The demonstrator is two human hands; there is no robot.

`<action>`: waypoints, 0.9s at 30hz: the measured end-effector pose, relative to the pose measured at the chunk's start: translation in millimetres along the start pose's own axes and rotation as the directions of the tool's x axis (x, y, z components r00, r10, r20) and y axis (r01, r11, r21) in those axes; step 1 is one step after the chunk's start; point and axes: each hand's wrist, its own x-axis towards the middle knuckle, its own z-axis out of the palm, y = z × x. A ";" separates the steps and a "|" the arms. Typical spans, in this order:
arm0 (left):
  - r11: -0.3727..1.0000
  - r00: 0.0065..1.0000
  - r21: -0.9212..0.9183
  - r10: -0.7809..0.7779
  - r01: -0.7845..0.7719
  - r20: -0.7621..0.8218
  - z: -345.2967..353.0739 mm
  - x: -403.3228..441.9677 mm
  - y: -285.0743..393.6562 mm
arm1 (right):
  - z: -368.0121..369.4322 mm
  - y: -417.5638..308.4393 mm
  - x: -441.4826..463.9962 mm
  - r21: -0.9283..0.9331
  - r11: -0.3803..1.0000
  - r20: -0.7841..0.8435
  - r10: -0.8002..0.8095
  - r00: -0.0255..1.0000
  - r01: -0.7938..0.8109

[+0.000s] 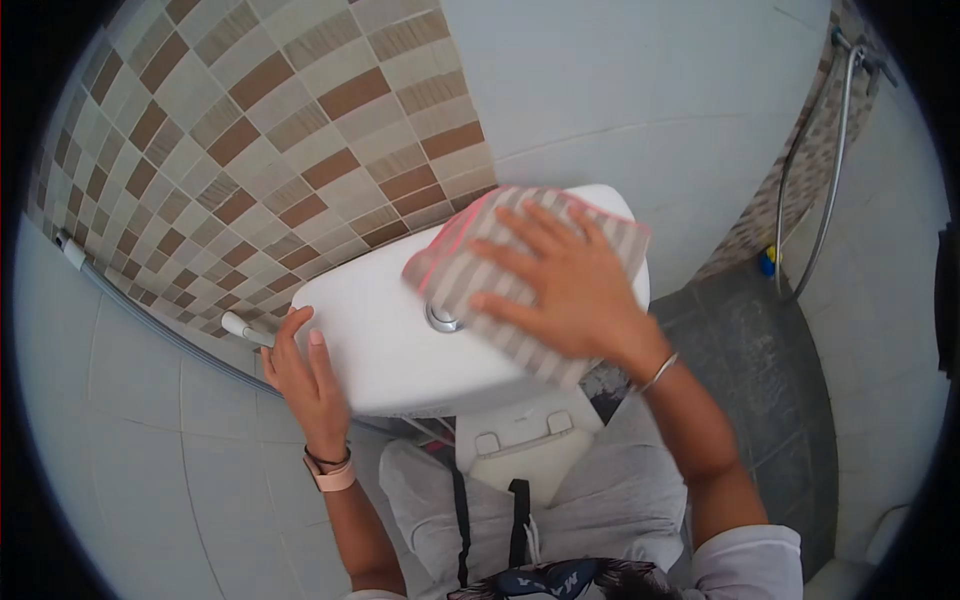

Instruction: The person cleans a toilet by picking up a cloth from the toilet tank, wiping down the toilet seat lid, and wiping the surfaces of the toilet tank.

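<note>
A striped grey and beige cloth with a pink edge (455,255) is spread over the right part of a white toilet tank lid (370,340). My right hand (565,285) lies flat on the cloth with its fingers spread, pressing it against the lid. The round chrome flush button (443,318) shows partly at the cloth's lower left edge. At the lid's left end, my left hand (305,380) rests against the rim with its fingers apart and no object in it. Below the tank is the closed toilet seat cover (530,440), partly hidden by my legs.
Brown and beige mosaic tiles (290,130) cover the wall behind the tank. A grey hose (170,335) and a white-ended fitting (237,325) are at the left. A shower hose (835,180) hangs at the right above the dark floor (760,400).
</note>
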 end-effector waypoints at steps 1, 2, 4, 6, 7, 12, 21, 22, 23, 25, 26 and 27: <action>1.000 1.000 -0.008 0.007 -0.007 0.016 0.0 -1.0 -0.4 | -1.7 11.2 1.8 -0.026 0.999 -0.004 0.019 1.000 -0.019; 1.000 0.999 -0.017 0.011 -0.010 0.032 0.1 -2.9 -1.4 | -3.2 22.7 5.3 -0.038 0.998 0.010 0.056 0.998 -0.056; 0.995 1.000 -0.103 0.005 -0.004 0.007 3.1 -3.1 -4.4 | -5.9 40.7 11.3 -0.070 0.990 0.041 0.124 0.991 -0.121; 0.982 1.000 -0.186 -0.017 0.017 -0.003 5.1 -2.2 -5.6 | -8.0 44.1 11.4 -0.068 0.986 0.043 0.156 0.987 -0.153; 0.974 0.999 -0.225 -0.033 0.032 0.002 5.3 -1.5 -5.7 | -8.5 42.9 11.1 -0.068 0.984 0.044 0.169 0.985 -0.165; 0.978 1.000 -0.209 -0.017 0.013 -0.017 8.8 -1.1 -8.3 | -3.1 2.3 -18.6 -0.111 0.980 -0.150 0.145 0.978 -0.162; 0.988 0.999 -0.143 -0.051 0.051 0.005 7.9 -2.0 -9.8 | 58.3 -94.8 -49.5 -0.022 0.968 -0.540 0.200 0.818 -0.251; 0.992 0.999 -0.117 -0.041 0.039 -0.014 7.6 -3.8 -9.9 | 74.6 -101.0 -50.1 -0.018 0.979 -0.607 0.153 0.780 -0.205; 0.996 0.999 -0.091 -0.027 0.024 -0.030 7.0 -5.6 -8.6 | 91.5 -106.3 -51.1 -0.018 0.986 -0.670 0.109 0.734 -0.163; 0.998 0.998 0.054 0.038 -0.036 -0.043 4.9 -7.1 -2.8 | 99.2 -109.7 -51.4 -0.025 0.992 -0.734 0.064 0.676 -0.121; 0.990 0.996 0.126 0.072 -0.065 -0.048 4.4 -6.7 1.4 | 100.5 -109.1 -52.4 -0.023 0.993 -0.738 0.063 0.672 -0.118; 0.989 0.994 0.115 0.101 -0.096 -0.039 3.1 -5.8 9.2 | 100.4 -106.7 -53.4 -0.019 0.993 -0.740 0.065 0.670 -0.116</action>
